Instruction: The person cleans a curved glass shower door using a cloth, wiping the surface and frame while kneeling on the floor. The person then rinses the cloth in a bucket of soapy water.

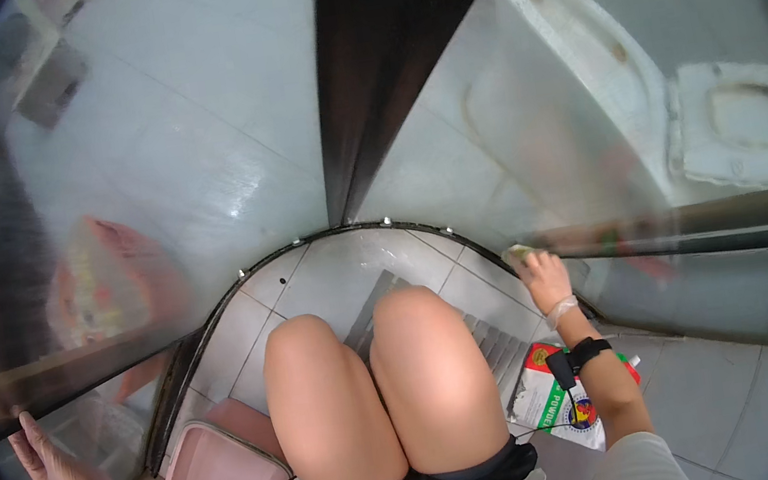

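My left hand (pixel 54 463), in a clear disposable glove, is at the lower edge of the left curved glass door (pixel 193 141). Its fingertips meet the dark edge strip; whether they grip it or only rest there is not plain. On the right, my right hand (pixel 547 281), also gloved, holds a small yellow-green scrubbing pad (pixel 518 250). That pad is against the bottom of the right glass panel (pixel 447 165), by the dark curved track (pixel 418 224). Part of the pad is hidden under the fingers.
A pink plastic basin (pixel 222 476) sits left of my legs. Right of them lies a bag of powder (pixel 554 400) on white floor tiles (pixel 245 355). Between lies a grey slatted drain cover (pixel 494 342). Beyond the glass are a white toilet (pixel 743 123) and a reddish bag (pixel 110 278).
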{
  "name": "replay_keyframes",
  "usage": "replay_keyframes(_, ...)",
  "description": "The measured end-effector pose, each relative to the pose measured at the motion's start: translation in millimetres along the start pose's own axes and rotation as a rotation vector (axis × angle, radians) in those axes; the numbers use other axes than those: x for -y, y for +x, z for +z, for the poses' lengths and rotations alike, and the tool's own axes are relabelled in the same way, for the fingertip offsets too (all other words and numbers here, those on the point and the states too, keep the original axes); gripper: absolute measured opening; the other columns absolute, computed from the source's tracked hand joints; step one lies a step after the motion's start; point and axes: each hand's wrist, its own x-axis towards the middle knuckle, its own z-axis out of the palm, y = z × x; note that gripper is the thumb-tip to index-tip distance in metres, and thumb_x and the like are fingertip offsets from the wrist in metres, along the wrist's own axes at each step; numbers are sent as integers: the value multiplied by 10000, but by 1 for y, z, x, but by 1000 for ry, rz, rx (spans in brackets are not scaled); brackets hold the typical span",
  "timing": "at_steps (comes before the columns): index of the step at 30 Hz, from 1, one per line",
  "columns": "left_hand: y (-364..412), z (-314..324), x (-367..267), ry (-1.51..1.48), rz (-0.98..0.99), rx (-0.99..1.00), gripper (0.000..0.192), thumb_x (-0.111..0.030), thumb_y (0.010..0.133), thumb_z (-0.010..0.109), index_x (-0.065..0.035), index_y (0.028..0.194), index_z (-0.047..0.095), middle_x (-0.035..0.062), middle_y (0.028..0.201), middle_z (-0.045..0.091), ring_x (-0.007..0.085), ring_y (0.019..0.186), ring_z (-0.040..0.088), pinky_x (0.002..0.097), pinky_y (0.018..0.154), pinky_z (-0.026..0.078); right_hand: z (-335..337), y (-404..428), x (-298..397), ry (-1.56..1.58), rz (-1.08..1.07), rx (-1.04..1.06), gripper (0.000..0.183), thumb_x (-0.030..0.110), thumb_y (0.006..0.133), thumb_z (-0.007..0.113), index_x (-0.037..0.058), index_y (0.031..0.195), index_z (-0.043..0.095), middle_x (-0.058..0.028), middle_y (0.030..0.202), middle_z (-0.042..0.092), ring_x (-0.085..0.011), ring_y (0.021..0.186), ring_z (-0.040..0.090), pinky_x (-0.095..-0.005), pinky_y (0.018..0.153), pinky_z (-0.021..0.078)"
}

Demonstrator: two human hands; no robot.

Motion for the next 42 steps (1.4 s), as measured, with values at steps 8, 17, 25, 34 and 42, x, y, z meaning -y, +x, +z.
replay_keyframes(8, -5, 1, -3, 40, -3, 38, 337, -126, 1040, 572, 36, 1329, 635, 98, 1434, 515, 160, 1278, 539, 298, 1102, 389, -169, -33, -64, -379, 532, -789, 454, -18, 793, 717, 90, 1234, 734, -44, 869, 525, -217, 740, 514, -332, 627, 438)
replay_keyframes(17, -3, -1, -5, 75, 7, 24, 352, -138, 1053, 519, 25, 1343, 632, 103, 1541, 397, 190, 1335, 507, 325, 1134, 360, -9, 2, -5, -178, 46, -193, 568, 160, 875, 566, 186, 1442, 566, -32, 1090, 549, -182, 969, 575, -345, 746, 473)
replay_keyframes(25, -2, 6, -9, 6, -7, 5, 334, -152, 1027, 604, 20, 1309, 646, 82, 1357, 611, 144, 1222, 557, 295, 1083, 389, 92, 19, 14, -104, -242, 254, 325, 195, 865, 569, 51, 1125, 701, -20, 1209, 539, -173, 1079, 511, -309, 853, 418)
replay_keyframes(34, -2, 3, 1, -101, -17, 68, 340, -124, 1009, 639, 41, 1307, 628, 85, 1283, 667, 135, 1174, 586, 287, 1067, 414, -35, 32, -4, -128, -79, -80, 428, 165, 839, 593, 138, 1249, 712, -14, 1094, 534, -184, 1022, 518, -345, 827, 421)
replay_keyframes(42, -6, 6, -2, -31, 3, 6, 369, -109, 1026, 600, 60, 1353, 574, 114, 1324, 642, 161, 1218, 587, 298, 1093, 408, -36, 119, 33, -143, -146, -439, 429, 158, 853, 583, 176, 1262, 712, -5, 1116, 516, -176, 1081, 518, -327, 845, 421)
